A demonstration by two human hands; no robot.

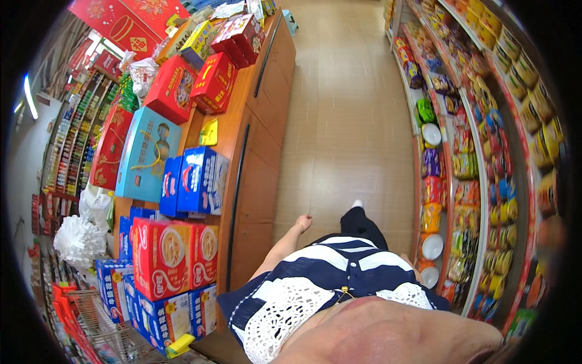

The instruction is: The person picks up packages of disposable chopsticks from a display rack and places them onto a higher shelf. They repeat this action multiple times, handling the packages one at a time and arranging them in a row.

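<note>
My left hand (304, 222), with a thin bracelet at the wrist, hangs over the floor beside the wooden counter (259, 182). Its fingers look loosely curled, and no object shows in it. Only part of my right arm (411, 264) shows past the striped top; the right hand is out of view. On the counter, left of my left hand, stand red food cartons (161, 259), blue cartons (198, 179) and a light blue gift box (148, 154). One foot in a white shoe (358, 204) is forward on the floor.
A tiled aisle (345, 113) runs ahead between the counter and shelves of packaged snacks (464, 168) on the right. White round lids (432, 246) face the aisle from the lower shelf. A light blue stool (290, 22) stands by the counter's far end. A wire basket (109, 332) is at lower left.
</note>
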